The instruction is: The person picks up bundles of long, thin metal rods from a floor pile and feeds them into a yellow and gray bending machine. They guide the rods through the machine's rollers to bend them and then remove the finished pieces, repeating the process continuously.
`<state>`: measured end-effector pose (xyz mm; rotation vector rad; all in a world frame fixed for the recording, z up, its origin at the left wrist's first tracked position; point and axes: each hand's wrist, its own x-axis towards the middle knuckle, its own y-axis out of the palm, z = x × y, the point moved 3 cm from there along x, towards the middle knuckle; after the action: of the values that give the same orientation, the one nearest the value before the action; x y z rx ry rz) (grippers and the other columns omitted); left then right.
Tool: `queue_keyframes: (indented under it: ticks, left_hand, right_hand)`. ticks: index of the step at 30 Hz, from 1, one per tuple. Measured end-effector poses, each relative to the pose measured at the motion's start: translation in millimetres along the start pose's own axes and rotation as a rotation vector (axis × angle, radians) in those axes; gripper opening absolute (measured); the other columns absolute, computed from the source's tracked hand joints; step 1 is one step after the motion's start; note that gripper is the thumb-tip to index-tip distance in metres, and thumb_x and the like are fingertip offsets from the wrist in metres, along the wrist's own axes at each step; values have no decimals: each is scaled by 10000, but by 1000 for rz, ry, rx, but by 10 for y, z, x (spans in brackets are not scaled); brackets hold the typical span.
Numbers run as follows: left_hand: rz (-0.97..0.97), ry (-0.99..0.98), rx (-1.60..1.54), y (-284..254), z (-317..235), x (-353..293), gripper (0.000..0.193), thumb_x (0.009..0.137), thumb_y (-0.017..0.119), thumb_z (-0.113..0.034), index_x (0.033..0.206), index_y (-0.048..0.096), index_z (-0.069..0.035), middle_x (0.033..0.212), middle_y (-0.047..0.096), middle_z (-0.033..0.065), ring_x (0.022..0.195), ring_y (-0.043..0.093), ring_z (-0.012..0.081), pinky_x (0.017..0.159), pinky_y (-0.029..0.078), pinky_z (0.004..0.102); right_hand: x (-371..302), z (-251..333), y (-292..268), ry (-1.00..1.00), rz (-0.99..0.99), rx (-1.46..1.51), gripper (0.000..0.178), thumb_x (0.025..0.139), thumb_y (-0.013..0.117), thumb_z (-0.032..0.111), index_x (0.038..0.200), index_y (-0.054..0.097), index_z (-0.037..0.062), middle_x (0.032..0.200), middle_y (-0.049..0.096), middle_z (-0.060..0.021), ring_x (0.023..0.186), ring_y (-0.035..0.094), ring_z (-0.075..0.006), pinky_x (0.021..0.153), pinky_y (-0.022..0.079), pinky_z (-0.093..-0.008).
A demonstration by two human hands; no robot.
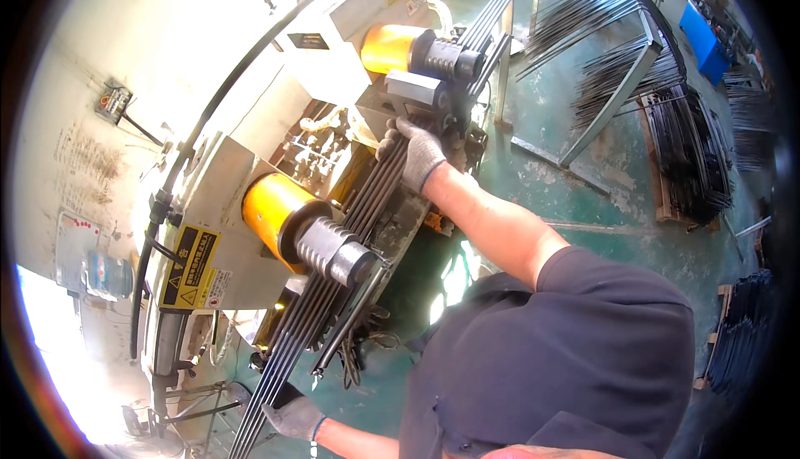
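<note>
A row of several long, thin metal rods (287, 351) runs slantwise through a machine, past its ribbed dark rollers. Gloved in grey, my right hand (423, 155) curls over the rods beside a metal block (415, 91), fingertips showing on their far side. Lower down, my left hand (296, 417), in a matching glove, grips the near edge of the rods; its thumb lies against them and the other fingers are mostly hidden. Between my hands, a yellow cylinder with a ribbed roller (333, 251) sits over the rods. A second yellow cylinder (387, 49) stands beyond my right hand.
Warning labels (192, 267) mark the pale machine housing. A black hose (217, 109) arches above it. On the right, a metal rack (612, 101) carries many thin rods, with dark bundles (687, 155) on a pallet behind. A blue box (704, 42) stands farther off.
</note>
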<state>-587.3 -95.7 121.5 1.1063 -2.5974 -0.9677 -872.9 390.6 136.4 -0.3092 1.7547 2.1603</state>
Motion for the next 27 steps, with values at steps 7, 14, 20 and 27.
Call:
queue_keyframes:
  ticks: [7,14,20,27]
  left_hand:
    - [-164,-42,-58,35,-106,197,363,892,565,-195,1118,607,86,1103,640,196,1036,610,326,986,436,429]
    - [-143,212,84,570,-435,238,392,902,577,-189,1140,581,123,1125,617,240,1046,609,340,966,464,422]
    - [-158,598,604,1626,-1295,5,399,949,534,-280,1150,618,55,1104,636,193,993,632,285,890,508,382]
    - [-52,668,763,2801,-1502,-365,428,957,519,-277,1189,575,77,1137,614,202,1041,609,278,899,499,384]
  right_hand:
    - [-12,-35,32,-19,-36,-39,128,976,534,165,946,546,41,662,525,-29,545,520,-167,555,486,-359]
    - [74,-25,-50,-58,-79,-74,131,965,556,168,921,568,46,648,515,-23,530,520,-172,536,494,-349]
    - [100,-90,-54,-54,-55,-72,116,961,561,162,913,554,57,661,513,-26,541,519,-174,536,492,-350]
    - [37,-78,-27,-31,-44,-47,98,952,572,147,910,537,66,681,519,-36,541,525,-182,529,491,-358]
